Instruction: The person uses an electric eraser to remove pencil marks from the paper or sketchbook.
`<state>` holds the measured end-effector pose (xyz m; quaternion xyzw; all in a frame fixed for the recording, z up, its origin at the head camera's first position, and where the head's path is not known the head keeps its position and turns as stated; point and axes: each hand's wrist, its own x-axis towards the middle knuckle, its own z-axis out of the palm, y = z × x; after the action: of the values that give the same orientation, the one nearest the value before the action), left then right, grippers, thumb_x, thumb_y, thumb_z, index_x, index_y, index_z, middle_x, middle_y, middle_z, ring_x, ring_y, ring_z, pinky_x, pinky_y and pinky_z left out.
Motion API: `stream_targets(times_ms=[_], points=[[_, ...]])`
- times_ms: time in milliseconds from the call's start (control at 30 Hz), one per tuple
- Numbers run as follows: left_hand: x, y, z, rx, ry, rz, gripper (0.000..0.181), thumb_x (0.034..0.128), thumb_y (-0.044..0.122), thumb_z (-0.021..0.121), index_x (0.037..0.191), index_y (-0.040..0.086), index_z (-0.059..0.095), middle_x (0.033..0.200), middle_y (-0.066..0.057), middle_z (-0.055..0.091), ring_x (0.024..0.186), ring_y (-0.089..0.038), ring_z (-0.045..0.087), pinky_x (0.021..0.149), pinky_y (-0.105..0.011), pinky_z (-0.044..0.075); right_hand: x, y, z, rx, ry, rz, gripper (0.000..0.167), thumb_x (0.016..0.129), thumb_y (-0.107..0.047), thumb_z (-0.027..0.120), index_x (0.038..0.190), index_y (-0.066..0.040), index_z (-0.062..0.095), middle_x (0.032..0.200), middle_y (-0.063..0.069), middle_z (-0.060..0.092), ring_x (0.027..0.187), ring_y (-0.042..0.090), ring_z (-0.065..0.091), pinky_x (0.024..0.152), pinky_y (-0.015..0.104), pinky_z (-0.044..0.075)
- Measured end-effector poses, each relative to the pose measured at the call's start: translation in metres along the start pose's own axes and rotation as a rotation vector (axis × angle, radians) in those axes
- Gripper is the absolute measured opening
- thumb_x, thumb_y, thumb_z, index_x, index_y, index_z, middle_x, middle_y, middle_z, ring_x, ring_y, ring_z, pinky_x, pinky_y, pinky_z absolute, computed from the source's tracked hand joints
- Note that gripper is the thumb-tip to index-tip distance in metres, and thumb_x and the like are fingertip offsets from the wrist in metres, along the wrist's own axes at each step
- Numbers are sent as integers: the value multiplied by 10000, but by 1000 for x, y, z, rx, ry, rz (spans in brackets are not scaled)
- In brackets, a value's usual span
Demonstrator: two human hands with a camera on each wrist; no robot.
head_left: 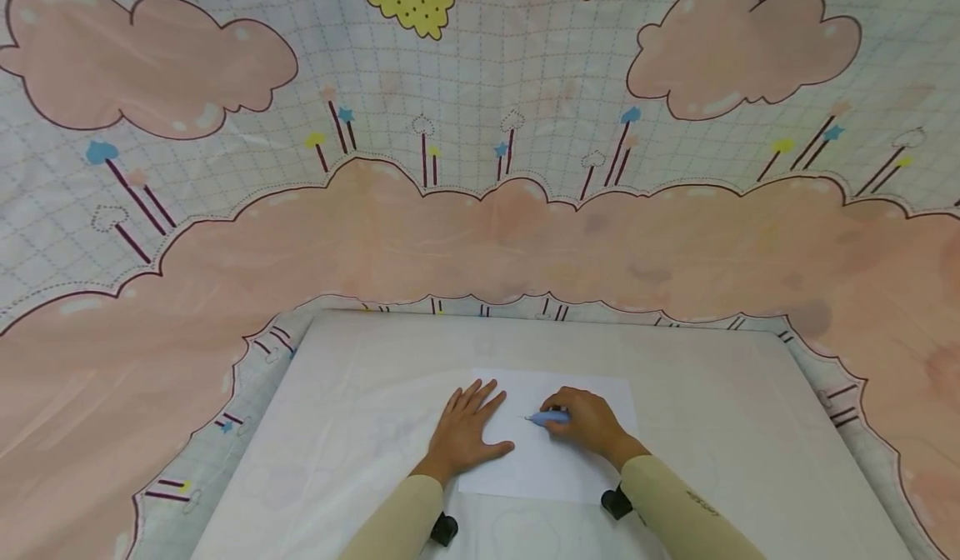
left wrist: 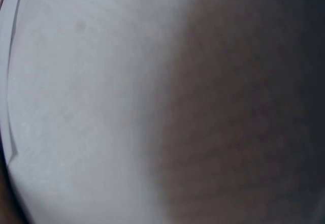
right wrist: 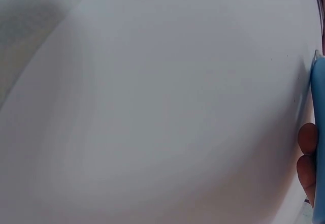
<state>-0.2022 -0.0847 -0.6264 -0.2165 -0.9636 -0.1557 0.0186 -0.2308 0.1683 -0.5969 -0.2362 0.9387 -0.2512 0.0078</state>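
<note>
A sheet of white paper (head_left: 540, 472) lies on the white-covered table. My left hand (head_left: 463, 433) rests on its left part, fingers straight and spread, thumb out to the right. My right hand (head_left: 588, 418) grips a blue pen-like tool (head_left: 551, 417) over the paper, its thin tip pointing left toward my left hand. In the right wrist view the thick blue body of the pen-like tool (right wrist: 320, 117) shows at the right edge, with fingertips (right wrist: 307, 170) against it. Whether the tip touches the paper is unclear. The left wrist view shows mostly blurred sleeve and table, with a paper edge (left wrist: 6, 71) at far left.
The white table (head_left: 360, 393) extends around the paper on all sides. Behind and beside it hangs a printed cloth (head_left: 480, 243) with clouds and stars. Black wrist devices (head_left: 617, 502) sit below both forearms.
</note>
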Motion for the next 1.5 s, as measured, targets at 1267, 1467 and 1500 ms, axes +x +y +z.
stream_targets(times_ms=[1267, 1467, 1500], points=[[4, -4, 7, 56, 0, 4, 866, 839, 750, 514, 1529, 246, 378, 1622, 13, 275, 1506, -254, 202, 1205, -522, 170, 5, -5, 4, -7, 12, -28, 177, 807, -249, 812, 969, -205, 753, 858, -148, 646, 768, 14, 570, 764, 293, 550], [3, -4, 6, 61, 7, 9, 859, 842, 744, 522, 1525, 241, 386, 1618, 10, 286, 1503, -255, 214, 1204, -520, 177, 4, -6, 2, -6, 13, -27, 176, 803, -243, 814, 962, -199, 754, 850, -137, 647, 761, 26, 571, 751, 298, 547], [3, -4, 6, 60, 5, 6, 860, 841, 740, 527, 1526, 242, 384, 1619, 11, 284, 1503, -255, 213, 1205, -520, 175, 4, -6, 2, -7, 12, -24, 174, 803, -243, 814, 961, -200, 754, 851, -138, 647, 763, 28, 573, 754, 301, 548]])
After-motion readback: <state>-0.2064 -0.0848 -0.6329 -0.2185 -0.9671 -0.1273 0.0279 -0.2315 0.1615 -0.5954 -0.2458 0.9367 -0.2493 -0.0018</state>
